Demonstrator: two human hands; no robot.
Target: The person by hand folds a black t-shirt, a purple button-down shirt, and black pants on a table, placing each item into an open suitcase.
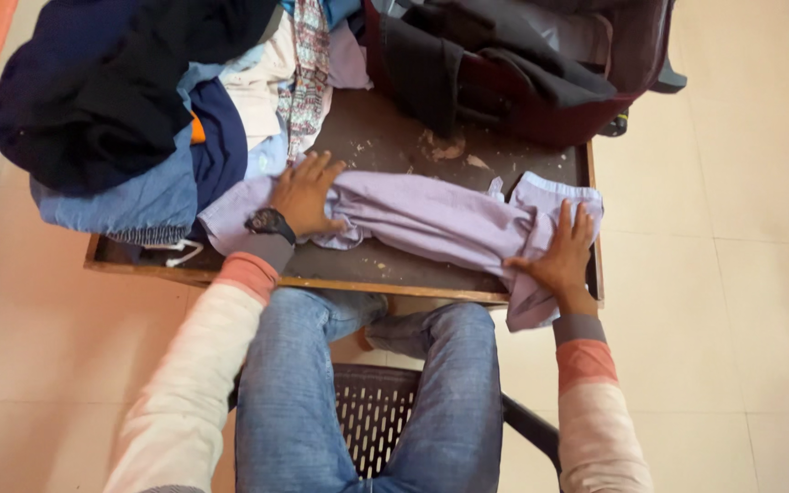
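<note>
Hands (308,194) (561,260) flat on lilac shirt (431,219)

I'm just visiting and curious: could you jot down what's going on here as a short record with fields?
Setting: dark wooden table on a tiled floor, person seated in a chair
Left hand: flat on a lilac shirt, wristwatch on the wrist
Right hand: pressing the shirt's other end at the table's edge
Fingers: spread, gripping nothing
Shirt: bunched lengthwise across the table
Nearby: pile of clothes at the left, dark garments at the back
</note>
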